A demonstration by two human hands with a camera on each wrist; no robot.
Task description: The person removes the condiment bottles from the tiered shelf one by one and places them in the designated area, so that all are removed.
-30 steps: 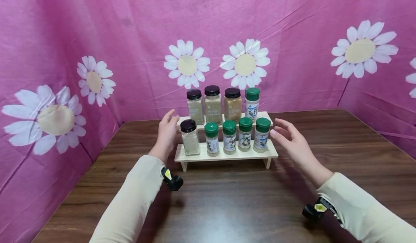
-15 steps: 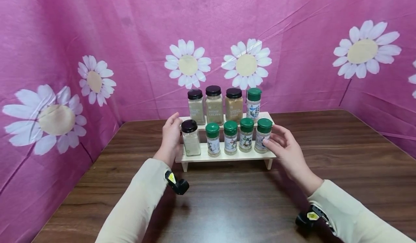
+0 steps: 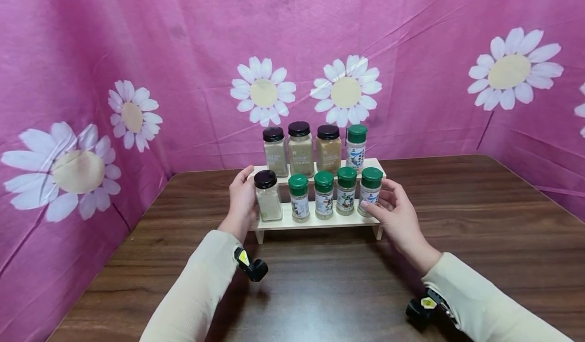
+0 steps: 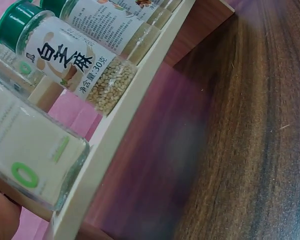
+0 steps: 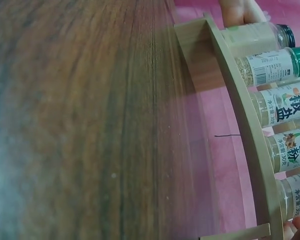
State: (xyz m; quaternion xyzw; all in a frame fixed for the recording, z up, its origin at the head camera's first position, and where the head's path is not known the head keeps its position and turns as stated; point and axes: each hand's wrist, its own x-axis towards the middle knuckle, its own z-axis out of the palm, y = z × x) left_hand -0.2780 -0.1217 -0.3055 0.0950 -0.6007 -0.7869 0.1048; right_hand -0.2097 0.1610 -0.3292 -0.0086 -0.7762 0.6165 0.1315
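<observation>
On a two-tier pale wooden rack (image 3: 320, 223) stand several spice jars. My left hand (image 3: 242, 202) lies along the rack's left end, beside a square black-lidded jar (image 3: 269, 202) on the lower tier; its fingers look fairly straight, and its thumb is hidden. At the other end, my right hand (image 3: 397, 217) pinches the rightmost green-capped spice jar (image 3: 370, 187), thumb in front and fingers at its far side. In the left wrist view a fingertip (image 4: 1, 215) shows near the square jar. A green-capped jar of sesame seeds (image 4: 75, 60) stands close by.
On the upper tier are three black-lidded jars, one a brown-filled jar (image 3: 328, 151), and a green-capped jar (image 3: 356, 149). More green-capped jars (image 3: 324, 194) fill the lower tier. A dark wooden table (image 3: 311, 286) extends to a pink flowered cloth (image 3: 196, 78) behind.
Both hands have moved inward to the rack's ends. The right thumb has come onto the front of the rightmost lower jar. The rack and jars look nearly unmoved.
</observation>
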